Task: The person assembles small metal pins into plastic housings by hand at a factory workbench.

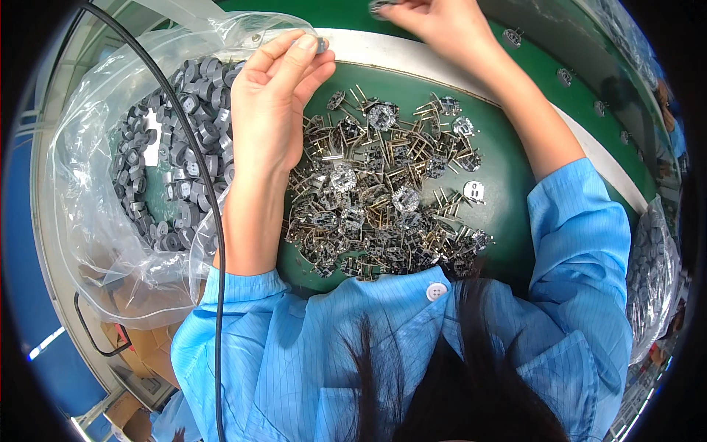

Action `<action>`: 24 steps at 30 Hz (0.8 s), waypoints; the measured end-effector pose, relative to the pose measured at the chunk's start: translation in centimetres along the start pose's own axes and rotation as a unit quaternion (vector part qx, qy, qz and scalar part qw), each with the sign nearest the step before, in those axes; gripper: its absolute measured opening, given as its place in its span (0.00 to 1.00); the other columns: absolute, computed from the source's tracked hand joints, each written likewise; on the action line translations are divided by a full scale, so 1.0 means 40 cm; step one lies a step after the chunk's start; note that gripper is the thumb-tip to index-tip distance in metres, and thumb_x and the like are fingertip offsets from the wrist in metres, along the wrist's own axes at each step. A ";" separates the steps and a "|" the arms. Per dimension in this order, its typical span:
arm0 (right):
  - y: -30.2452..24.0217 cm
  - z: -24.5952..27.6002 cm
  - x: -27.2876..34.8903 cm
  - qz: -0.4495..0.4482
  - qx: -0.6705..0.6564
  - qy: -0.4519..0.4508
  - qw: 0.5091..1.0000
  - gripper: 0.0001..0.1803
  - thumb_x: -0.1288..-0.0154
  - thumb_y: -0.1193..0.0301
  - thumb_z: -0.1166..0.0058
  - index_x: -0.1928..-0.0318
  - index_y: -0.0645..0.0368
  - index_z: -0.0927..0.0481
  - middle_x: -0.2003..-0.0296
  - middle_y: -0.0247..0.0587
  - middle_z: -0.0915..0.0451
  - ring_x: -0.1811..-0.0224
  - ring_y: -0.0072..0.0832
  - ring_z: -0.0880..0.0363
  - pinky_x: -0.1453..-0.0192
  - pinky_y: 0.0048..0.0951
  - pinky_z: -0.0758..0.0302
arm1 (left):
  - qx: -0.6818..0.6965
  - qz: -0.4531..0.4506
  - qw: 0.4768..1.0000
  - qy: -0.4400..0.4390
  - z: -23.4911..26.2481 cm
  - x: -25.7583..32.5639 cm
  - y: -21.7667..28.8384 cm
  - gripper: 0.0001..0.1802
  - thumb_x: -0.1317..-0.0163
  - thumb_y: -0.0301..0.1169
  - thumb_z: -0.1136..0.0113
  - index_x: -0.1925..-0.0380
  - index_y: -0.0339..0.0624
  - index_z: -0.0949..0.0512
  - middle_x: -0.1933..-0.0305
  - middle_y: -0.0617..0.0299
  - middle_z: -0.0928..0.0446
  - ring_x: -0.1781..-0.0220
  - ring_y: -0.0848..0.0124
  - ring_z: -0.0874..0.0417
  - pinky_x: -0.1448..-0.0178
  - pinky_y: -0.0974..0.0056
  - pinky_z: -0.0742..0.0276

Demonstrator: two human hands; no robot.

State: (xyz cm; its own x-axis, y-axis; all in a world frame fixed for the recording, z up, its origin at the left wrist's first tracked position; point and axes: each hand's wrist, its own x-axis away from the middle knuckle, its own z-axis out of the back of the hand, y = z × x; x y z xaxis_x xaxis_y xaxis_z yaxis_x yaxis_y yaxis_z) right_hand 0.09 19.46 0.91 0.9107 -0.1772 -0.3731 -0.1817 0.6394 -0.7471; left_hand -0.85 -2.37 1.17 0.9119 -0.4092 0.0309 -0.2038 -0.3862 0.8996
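My left hand (276, 92) is raised at the far edge of the green work surface, thumb and fingers pinching a small grey piece (322, 46). At the top of the view, my right hand (449, 26) reaches over a green belt (541, 55). Its fingertips close on a small grey round part (379, 6), partly cut off by the picture's edge. Between my forearms lies a heap of small round circuit boards with long metal pins (383, 199). Near the heap's right side rests a flat white slotted disc (474, 192).
Left of my left forearm, an opened clear plastic bag (88, 228) holds many grey round caps (188, 169). A black cable (188, 132) hangs across the left side. Pinned parts (565, 76) sit spaced along the belt, beyond a white rail (589, 140). Another filled bag (652, 272) is at the right.
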 end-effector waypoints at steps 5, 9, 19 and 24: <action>0.133 0.067 -0.041 -0.024 0.180 0.048 0.982 0.14 0.45 0.68 0.36 0.64 0.67 0.17 0.67 0.52 0.17 0.65 0.39 0.18 0.57 0.35 0.23 | -0.021 -0.014 1.000 -0.012 0.017 -0.018 0.011 0.21 0.34 0.26 0.43 0.45 0.25 0.30 0.53 0.50 0.22 0.56 0.65 0.17 0.42 0.65 0.23; 0.145 0.064 -0.027 0.064 0.268 0.116 0.954 0.13 0.45 0.68 0.37 0.65 0.66 0.17 0.64 0.54 0.18 0.62 0.44 0.19 0.55 0.38 0.23 | -0.084 -0.012 0.996 -0.011 0.029 -0.018 0.016 0.17 0.33 0.25 0.45 0.46 0.29 0.29 0.56 0.53 0.22 0.54 0.67 0.18 0.43 0.66 0.23; -0.055 -0.023 0.066 0.108 -0.001 -0.314 0.943 0.10 0.47 0.66 0.36 0.68 0.60 0.17 0.75 0.41 0.18 0.70 0.32 0.19 0.64 0.32 0.24 | -0.354 -0.096 0.929 -0.043 0.033 -0.018 -0.014 0.21 0.46 0.20 0.32 0.51 0.31 0.27 0.62 0.62 0.21 0.69 0.81 0.24 0.69 0.79 0.29; -0.110 0.029 0.040 0.017 -0.097 -0.289 0.952 0.10 0.45 0.69 0.39 0.66 0.63 0.18 0.74 0.44 0.19 0.69 0.32 0.19 0.62 0.31 0.24 | -0.357 -0.088 0.929 -0.044 0.021 -0.002 -0.018 0.19 0.48 0.18 0.32 0.55 0.32 0.24 0.67 0.58 0.19 0.68 0.79 0.19 0.64 0.75 0.22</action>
State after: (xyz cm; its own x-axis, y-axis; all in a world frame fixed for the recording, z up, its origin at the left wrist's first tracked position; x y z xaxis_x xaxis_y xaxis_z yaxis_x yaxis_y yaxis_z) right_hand 2.77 17.21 4.25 0.9448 0.3188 -0.0757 -0.2289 0.4767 -0.8487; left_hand -1.09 -2.75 0.14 0.8695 -0.4704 -0.1507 0.2618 0.1801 0.9482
